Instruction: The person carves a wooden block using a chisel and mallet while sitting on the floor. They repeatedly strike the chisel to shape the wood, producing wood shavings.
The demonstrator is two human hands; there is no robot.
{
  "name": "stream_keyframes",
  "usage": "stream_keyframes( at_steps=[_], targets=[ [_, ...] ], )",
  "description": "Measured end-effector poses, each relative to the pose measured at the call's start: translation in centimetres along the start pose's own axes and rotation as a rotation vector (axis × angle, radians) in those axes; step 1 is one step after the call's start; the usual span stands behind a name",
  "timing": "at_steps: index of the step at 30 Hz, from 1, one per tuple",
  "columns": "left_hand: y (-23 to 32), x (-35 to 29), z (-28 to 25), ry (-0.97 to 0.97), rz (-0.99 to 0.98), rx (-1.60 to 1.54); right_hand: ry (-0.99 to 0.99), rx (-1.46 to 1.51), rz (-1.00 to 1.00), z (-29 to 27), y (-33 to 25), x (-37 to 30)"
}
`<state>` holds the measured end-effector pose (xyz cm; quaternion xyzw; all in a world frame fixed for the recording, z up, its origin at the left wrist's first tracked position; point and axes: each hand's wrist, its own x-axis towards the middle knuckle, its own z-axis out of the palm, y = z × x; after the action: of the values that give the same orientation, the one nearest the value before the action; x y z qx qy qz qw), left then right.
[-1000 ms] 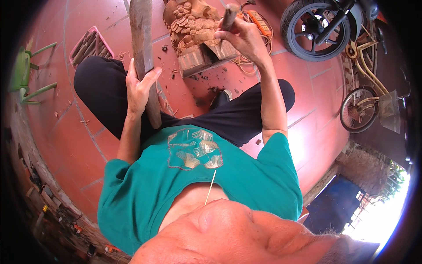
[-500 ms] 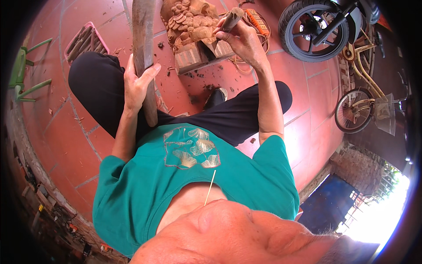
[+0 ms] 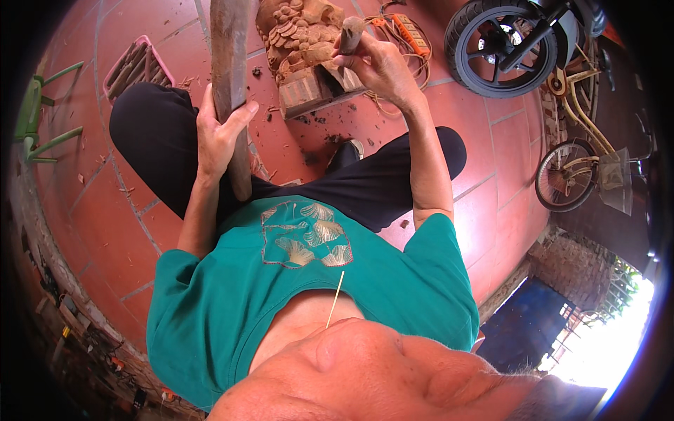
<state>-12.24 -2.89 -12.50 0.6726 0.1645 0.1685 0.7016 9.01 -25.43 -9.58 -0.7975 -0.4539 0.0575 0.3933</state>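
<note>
My left hand [image 3: 221, 140] is wrapped round a long, club-like wooden mallet [image 3: 229, 63], which stretches from my lap up past the far edge of the view. In my right hand [image 3: 386, 74], thumb and fingers pinch a wood chisel [image 3: 350, 35] by its round wooden handle; its blade is hidden. The chisel stands over the right side of a wood carving [image 3: 302, 45] with clusters of coin-like discs. Below these, the carving has a plain block base [image 3: 307, 93], set at an angle on the floor between my knees.
Dark chips and shavings litter the red tiles [image 3: 119, 231]. A pink basket [image 3: 168, 74] of stick-like pieces is at far left, near a green plastic chair [image 3: 31, 119]. An orange power strip [image 3: 411, 35] with coiled cord lies right of the carving. A motorbike wheel [image 3: 502, 48] and bicycle [image 3: 567, 175] stand further right.
My right hand has shifted slightly left, and the chisel handle has swung left to a more upright angle. My left hand and the mallet have barely moved.
</note>
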Motion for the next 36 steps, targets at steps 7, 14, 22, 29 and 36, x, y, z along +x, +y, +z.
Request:
stream_keyframes(
  at_steps=[7, 14, 22, 29, 36],
  targets=[
    [3.1, -1.1, 0.5, -0.001, 0.172, -0.102, -0.019, -0.152, -0.098, 0.4, -1.9, 0.1],
    [4.6, -1.4, 1.8, -0.287, 0.116, 0.357, -0.05, -0.218, -0.172, 0.9, -2.0, 0.3],
    [5.9, -1.5, 0.3, -0.174, 0.184, 0.075, -0.055, -0.197, -0.116, 0.6, -2.1, 0.2],
    [5.7, -1.9, 1.3, -0.095, 0.199, 0.306, 0.001, -0.19, -0.288, 1.9, -2.3, 0.5],
    [3.8, -0.6, -0.1, -0.161, 0.072, 0.115, -0.049, -0.203, -0.083, 0.3, -2.2, 0.5]
  ],
)
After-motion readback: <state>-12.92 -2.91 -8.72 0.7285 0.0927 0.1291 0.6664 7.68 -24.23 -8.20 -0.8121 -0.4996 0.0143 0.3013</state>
